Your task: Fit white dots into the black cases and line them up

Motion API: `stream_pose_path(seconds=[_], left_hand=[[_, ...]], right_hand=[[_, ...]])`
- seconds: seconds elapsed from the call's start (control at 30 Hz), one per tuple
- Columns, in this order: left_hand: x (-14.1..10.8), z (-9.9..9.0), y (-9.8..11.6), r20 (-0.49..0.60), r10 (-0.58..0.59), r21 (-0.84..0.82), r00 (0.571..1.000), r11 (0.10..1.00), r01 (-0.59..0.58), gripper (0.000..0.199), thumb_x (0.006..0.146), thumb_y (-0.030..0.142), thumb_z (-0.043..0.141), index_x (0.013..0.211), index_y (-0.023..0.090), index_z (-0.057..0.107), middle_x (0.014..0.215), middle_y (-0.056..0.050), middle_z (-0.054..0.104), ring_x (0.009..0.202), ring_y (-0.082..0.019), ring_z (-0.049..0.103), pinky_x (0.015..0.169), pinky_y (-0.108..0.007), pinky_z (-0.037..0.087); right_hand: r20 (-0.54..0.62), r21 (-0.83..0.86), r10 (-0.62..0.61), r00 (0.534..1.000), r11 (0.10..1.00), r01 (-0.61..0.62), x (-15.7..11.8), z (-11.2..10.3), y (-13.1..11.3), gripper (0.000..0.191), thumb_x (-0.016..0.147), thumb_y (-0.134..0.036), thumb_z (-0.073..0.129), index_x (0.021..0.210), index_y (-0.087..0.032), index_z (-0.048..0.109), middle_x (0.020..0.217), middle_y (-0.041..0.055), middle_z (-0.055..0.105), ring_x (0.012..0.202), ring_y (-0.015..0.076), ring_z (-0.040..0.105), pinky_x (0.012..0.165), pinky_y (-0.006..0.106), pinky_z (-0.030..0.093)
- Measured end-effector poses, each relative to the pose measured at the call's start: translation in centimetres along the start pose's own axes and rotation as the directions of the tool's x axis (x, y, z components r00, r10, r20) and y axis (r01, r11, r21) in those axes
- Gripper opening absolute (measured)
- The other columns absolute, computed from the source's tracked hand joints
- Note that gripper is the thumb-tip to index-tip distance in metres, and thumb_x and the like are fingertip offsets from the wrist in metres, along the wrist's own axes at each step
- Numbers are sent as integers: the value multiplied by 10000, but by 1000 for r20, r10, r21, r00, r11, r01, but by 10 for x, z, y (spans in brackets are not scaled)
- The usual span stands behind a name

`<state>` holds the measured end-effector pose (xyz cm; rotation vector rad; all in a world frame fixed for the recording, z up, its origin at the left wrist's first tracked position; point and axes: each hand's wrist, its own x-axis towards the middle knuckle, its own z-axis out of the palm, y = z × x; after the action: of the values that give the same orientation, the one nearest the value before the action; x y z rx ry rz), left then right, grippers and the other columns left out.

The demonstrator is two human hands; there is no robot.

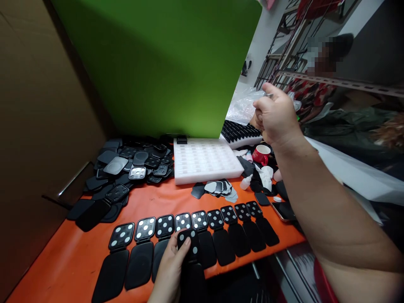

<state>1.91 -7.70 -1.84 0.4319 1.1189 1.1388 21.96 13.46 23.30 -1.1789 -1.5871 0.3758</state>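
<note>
My left hand [170, 263] grips an open black hinged case [188, 248], with the thumb pressed on its dotted upper half. The lower half hangs below toward the table's front edge. Behind it lies a row of similar open cases [145, 228], their upper halves carrying light round dots and their lower halves plain black. Raised at the right, my right hand [277, 111] is away from the table with its fingers curled. A small greyish bit shows near the fingertips, too small to name.
A heap of black cases [109, 191] sits at the left beside a cardboard wall [38, 126]. A white foam tray [208, 162] stands before the green panel [164, 67]. Nearby are dark and silvery flat pieces [221, 188], a small white bottle [245, 182], a red mug [261, 155] and a phone [284, 211].
</note>
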Motion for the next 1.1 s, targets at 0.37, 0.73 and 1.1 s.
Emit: stream_pose_path(seconds=[0.37, 0.73, 1.1], left_hand=[[-14, 13, 22, -92, -14, -98, 996, 995, 5, 394, 624, 298, 739, 985, 183, 629, 964, -55, 674, 981, -242, 586, 804, -278, 451], [-20, 23, 33, -90, -12, -168, 996, 986, -3, 323, 593, 289, 762, 872, 197, 626, 846, -19, 693, 804, -229, 645, 715, -302, 494], [-19, 16, 26, -83, 29, -51, 996, 998, -34, 448, 547, 352, 783, 930, 179, 628, 844, -58, 696, 844, -288, 637, 740, -355, 497]], right_hand=[[517, 40, 265, 814, 942, -333, -156, 34, 3, 328, 818, -288, 492, 1113, -189, 595, 686, 6, 598, 504, 88, 481, 477, 216, 395], [691, 2, 452, 564, 779, -627, -289, 60, 36, 335, 808, -381, 518, 1038, -165, 631, 777, 37, 636, 656, 146, 538, 609, 250, 416], [694, -8, 406, 594, 830, -557, -296, 57, 41, 212, 793, -355, 542, 723, -156, 564, 566, -50, 425, 536, 81, 368, 487, 199, 251]])
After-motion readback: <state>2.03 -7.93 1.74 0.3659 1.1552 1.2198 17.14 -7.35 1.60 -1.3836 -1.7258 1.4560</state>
